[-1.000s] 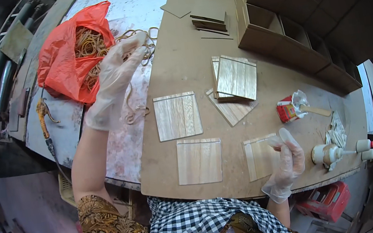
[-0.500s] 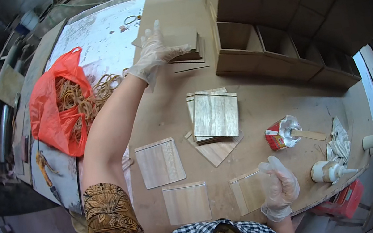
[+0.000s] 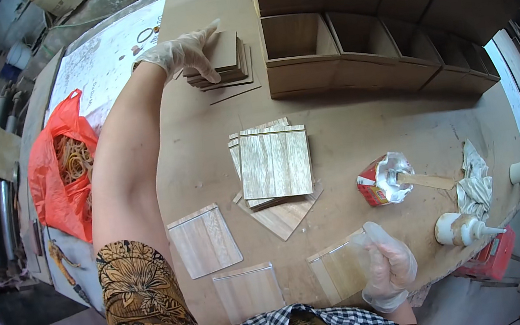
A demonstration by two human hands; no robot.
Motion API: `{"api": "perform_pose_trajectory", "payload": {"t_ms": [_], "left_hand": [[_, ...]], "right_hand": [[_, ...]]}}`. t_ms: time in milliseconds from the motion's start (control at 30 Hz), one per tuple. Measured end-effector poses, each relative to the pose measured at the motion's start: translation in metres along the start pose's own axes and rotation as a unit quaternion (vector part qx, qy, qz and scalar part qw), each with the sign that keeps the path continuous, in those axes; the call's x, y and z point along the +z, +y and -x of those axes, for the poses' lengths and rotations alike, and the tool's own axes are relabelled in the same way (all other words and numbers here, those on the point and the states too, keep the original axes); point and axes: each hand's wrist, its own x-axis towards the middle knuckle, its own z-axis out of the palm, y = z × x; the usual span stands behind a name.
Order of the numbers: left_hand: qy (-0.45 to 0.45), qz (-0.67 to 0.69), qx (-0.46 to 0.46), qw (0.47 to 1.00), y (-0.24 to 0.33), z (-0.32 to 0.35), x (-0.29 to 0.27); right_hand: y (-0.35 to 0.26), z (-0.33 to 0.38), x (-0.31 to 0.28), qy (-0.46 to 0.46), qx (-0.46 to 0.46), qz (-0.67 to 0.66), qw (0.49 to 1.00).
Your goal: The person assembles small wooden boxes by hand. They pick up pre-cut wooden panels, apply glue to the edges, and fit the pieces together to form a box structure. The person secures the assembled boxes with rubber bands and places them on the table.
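My left hand [image 3: 188,54], in a clear glove, reaches to a stack of thin brown boards [image 3: 223,53]. Its fingers are apart, touching the stack's left side, with the thumb at the front edge. My right hand [image 3: 387,264], gloved too, is closed with fingers curled toward the thumb, over the right edge of a grooved wooden panel [image 3: 339,274]. Whether anything is in its fingers is hidden. Two similar panels, a left one [image 3: 204,241] and a nearer one [image 3: 248,294], lie flat. Beyond them, a pile of grooved panels [image 3: 275,164] is stacked askew.
Open wooden boxes [image 3: 302,60] stand in a row at the back right. A red tub of white paste [image 3: 379,182] holds a wooden stick [image 3: 429,180]. Glue bottles [image 3: 462,229] and a crumpled rag [image 3: 474,182] are at right, a red bag of rubber bands [image 3: 61,167] at left.
My left hand has shifted from over the top of the board stack to its left side. My right hand keeps its place by the panel. The whole view has shifted slightly.
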Motion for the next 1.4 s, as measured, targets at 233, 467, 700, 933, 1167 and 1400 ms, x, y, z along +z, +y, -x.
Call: {"api": "perform_pose_trajectory", "payload": {"t_ms": [233,467,700,933,1167,1400], "left_hand": [[0.102,-0.037,0.018,0.994,0.017,0.018,0.007],[0.089,0.25,0.176,0.948,0.019,0.1,0.019],[-0.112,0.2,0.225,0.947,0.052,0.269,0.093],[-0.219,0.44,0.159,0.856,0.077,0.35,0.117],[0.444,0.264,0.116,0.848,0.045,0.402,0.196],[0.393,0.039,0.245,0.885,0.077,0.423,0.289]], "right_hand": [[0.0,-0.001,0.006,0.012,0.018,0.003,1.0],[0.009,0.012,0.015,0.07,0.048,-0.028,0.996],[-0.032,-0.008,0.033,-0.037,-0.028,-0.057,0.997],[-0.069,-0.03,0.065,-0.182,-0.162,-0.082,0.966],[-0.069,-0.006,0.086,-0.133,0.238,-0.265,0.925],[-0.056,0.005,0.103,-0.154,0.19,-0.297,0.923]]}}
